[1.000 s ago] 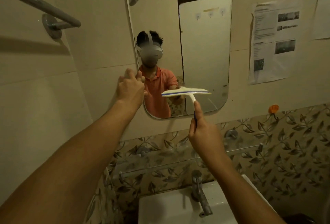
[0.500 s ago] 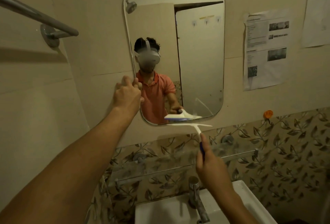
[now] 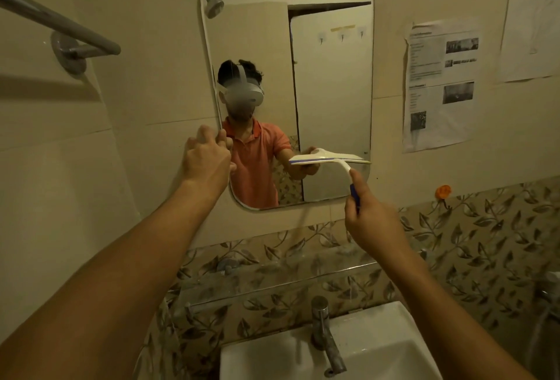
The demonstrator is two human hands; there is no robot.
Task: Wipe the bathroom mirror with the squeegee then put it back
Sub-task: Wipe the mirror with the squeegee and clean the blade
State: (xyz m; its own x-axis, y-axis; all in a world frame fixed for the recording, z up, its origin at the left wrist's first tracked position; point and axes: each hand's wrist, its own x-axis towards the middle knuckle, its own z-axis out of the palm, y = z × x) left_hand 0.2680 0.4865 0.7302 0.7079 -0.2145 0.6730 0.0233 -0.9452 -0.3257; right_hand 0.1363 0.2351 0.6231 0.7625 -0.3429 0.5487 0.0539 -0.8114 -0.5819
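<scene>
A rounded rectangular mirror (image 3: 330, 76) hangs on the tiled wall ahead. My right hand (image 3: 371, 222) grips the blue handle of a white squeegee (image 3: 328, 161), whose blade lies level against the lower right part of the glass. My left hand (image 3: 207, 161) holds the mirror's left edge, fingers curled round the rim. The mirror reflects a person in an orange shirt and a headset.
A glass shelf (image 3: 272, 282) runs below the mirror, above a white sink (image 3: 378, 352) with a chrome tap (image 3: 325, 337). A towel bar (image 3: 60, 28) juts out at upper left. Paper sheets (image 3: 439, 85) hang on the wall at right, with an orange hook (image 3: 443, 191) below them.
The squeegee dropped below the mirror's bottom edge half a second ago and is now back up on the lower right glass. My left hand stays on the mirror's left edge.
</scene>
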